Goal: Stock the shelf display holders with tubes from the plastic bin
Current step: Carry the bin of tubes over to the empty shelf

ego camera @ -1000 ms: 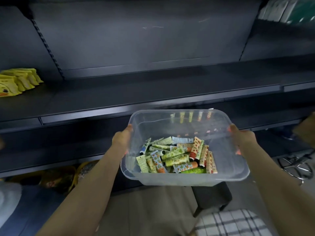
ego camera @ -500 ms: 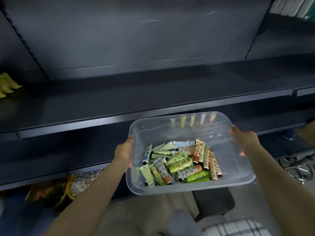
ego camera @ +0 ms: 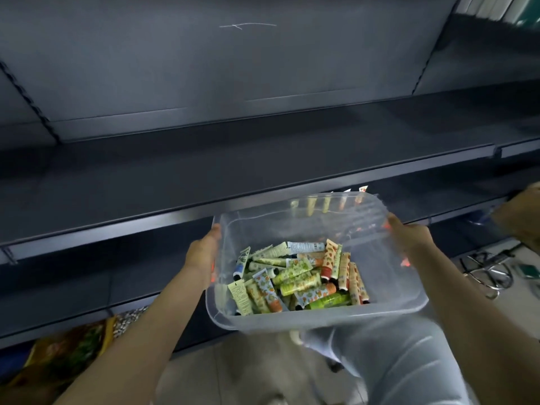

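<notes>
the left hand and the right hand each clasp a side wall of the clear plastic bin, thumbs hooked over the rim and fingers pressed to the outside, so the bin hangs in the air in front of the dark shelving. the tubes lie in a loose heap toward the near side of the bin, colourful and pointing every way. the step in hand looks like carrying the bin to a place where it can be set down; to do it well, keep both grips even so the bin stays level and the heap does not slide, and lower it flat onto the shelf rather than tipping it over the front lip. that shelf is a bare dark metal board with a raised front edge, just beyond the bin. behind the bin's far wall a row of upright tubes shows on a lower level, likely in the display holders, though the plastic blurs them. the person's grey-clad knee sits under the bin, and some metal wire hardware lies on the floor at right.
</notes>
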A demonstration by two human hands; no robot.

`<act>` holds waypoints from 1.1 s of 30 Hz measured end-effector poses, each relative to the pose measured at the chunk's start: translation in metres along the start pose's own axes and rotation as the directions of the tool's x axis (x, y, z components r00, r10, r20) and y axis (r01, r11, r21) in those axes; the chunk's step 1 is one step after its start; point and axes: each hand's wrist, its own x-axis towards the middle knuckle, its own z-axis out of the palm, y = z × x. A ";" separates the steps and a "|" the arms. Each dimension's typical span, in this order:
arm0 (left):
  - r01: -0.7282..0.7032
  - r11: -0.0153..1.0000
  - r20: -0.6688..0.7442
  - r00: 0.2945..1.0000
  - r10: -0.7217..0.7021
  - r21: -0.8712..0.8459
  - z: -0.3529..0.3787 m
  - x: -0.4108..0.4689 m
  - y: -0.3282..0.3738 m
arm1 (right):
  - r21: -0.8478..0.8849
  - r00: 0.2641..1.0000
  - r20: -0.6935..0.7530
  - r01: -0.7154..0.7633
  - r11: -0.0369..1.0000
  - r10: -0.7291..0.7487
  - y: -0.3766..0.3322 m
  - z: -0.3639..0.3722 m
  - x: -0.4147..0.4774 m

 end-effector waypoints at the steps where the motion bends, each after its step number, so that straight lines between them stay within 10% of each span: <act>1: -0.016 1.000 -0.004 1.000 0.016 -0.001 -0.001 0.003 0.001 | 0.008 1.000 -0.001 -0.001 1.000 0.001 -0.002 0.003 0.000; 24: -0.113 0.993 0.023 0.993 0.114 -0.037 0.089 0.023 -0.031 | 0.070 0.993 0.050 0.102 0.992 -0.105 0.024 -0.027 0.103; 33: -0.135 0.991 -0.140 0.981 0.131 -0.017 0.196 0.024 -0.100 | 0.111 0.951 0.294 0.070 0.991 -0.100 0.093 -0.054 0.223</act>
